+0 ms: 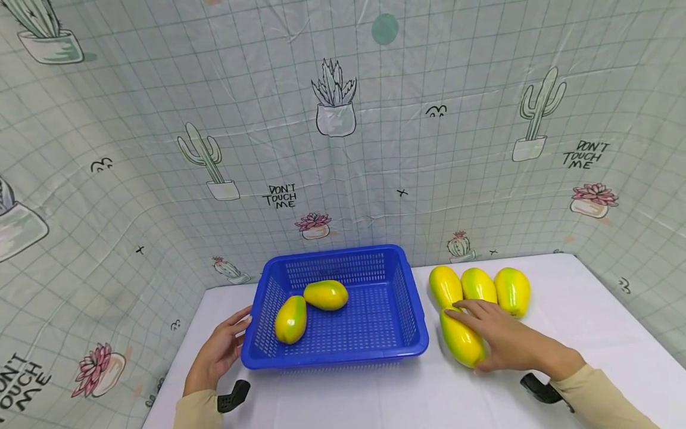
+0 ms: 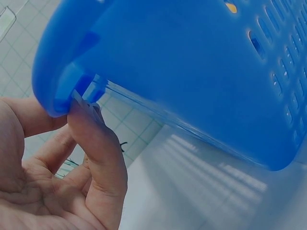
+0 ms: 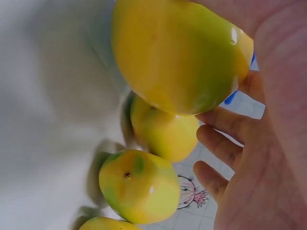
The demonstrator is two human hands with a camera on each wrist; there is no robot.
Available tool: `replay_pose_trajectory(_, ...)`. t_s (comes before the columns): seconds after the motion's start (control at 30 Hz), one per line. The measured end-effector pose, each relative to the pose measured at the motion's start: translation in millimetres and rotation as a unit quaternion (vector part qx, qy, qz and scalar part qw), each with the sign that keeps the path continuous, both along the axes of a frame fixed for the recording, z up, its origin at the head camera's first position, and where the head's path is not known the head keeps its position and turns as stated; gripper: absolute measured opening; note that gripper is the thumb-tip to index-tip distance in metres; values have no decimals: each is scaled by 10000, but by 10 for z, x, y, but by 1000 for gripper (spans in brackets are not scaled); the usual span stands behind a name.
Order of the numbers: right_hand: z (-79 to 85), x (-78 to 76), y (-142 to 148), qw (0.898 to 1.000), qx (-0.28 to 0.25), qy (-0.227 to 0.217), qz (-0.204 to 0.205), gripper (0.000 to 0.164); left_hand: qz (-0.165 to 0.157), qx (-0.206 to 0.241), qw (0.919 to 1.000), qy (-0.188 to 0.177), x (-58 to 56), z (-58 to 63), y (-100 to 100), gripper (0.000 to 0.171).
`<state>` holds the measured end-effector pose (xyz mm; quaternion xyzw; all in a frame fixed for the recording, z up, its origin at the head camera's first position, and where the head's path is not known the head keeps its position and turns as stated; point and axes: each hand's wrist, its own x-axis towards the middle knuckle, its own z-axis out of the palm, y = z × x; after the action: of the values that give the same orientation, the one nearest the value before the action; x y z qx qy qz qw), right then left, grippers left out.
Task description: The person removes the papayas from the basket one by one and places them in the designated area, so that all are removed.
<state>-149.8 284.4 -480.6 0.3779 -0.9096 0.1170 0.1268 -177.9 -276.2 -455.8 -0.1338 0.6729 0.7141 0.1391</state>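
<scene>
A blue plastic basket [image 1: 343,359] stands on the table with two yellow-green papayas inside: one papaya [image 1: 291,320] at its left, another [image 1: 326,295] further back. My left hand [image 1: 221,347] pinches the basket's left rim; in the left wrist view, thumb and finger meet at the rim [image 2: 48,72]. To the right of the basket, my right hand [image 1: 506,336] grips the nearest papaya [image 1: 462,339] from above, fingers over its far end and thumb at its near end. Behind it lie three more papayas, at left [image 1: 445,286], middle [image 1: 479,285] and right [image 1: 512,291].
A white cloth covers the table [image 1: 343,399]. Around its back and sides hangs a pale gridded curtain [image 1: 375,167] printed with cacti, close behind the basket. A black wrist mount [image 1: 234,396] sits at the left wrist, another [image 1: 541,390] at the right.
</scene>
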Motion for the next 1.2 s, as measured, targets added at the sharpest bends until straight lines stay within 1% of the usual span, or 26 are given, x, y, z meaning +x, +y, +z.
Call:
replay_pose_trajectory(0.4,-15,31,25,9992,165,-336,-112,108,17,41,10000,1,-4,2,-3,60)
replay_pose_trajectory(0.53,-27,29,26,9996,145,-226,-46,109,47,29,10000,-6,-4,-2,-4,60)
replay_pose_trajectory(0.7,-58,16,28,9999,105,-6,41,106,49,-28,10000,9,-8,-17,-3,60)
replay_pose_trajectory(0.83,-62,-2,19,9999,97,48,79,103,42,-28,10000,17,-6,-16,-5,59)
replay_pose_trajectory(0.93,-38,-2,1,9999,132,-38,79,102,52,-28,10000,12,-3,-13,-4,59)
replay_pose_trajectory(1.2,74,-8,-67,9986,205,-490,-40,97,51,-33,10000,20,3,-7,-2,59)
